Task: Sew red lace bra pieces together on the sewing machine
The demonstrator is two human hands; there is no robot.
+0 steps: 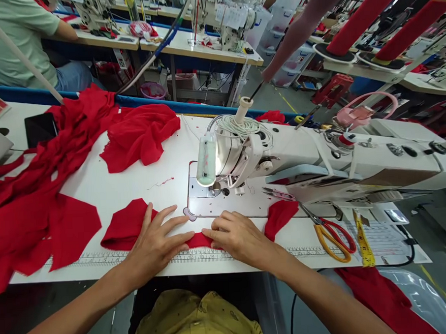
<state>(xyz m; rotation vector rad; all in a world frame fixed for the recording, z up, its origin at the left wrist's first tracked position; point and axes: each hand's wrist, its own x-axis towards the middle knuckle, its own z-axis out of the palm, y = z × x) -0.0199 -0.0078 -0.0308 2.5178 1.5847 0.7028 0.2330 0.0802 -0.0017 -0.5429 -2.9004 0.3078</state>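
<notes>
2 hands rest at the near edge of the desk (146,182) in the head view, on a red fabric strip (199,240) lying in front of the sewing machine (299,146). The left hand (159,238) is palm down with its fingers apart, seemingly to keep the cloth flat. The right hand (235,238) has its fingers bent and close together on the strip; whether its thumb pinches the cloth, I cannot tell. Red cloth shows beyond each hand and between them, along a printed ruler scale (311,252), perhaps laid so as to stay straight. To the right, scissors (319,223) lie with handles toward the near edge, probably for easy reach. A red cloth heap (21,215) lies left, presumably leaving working room.
</notes>
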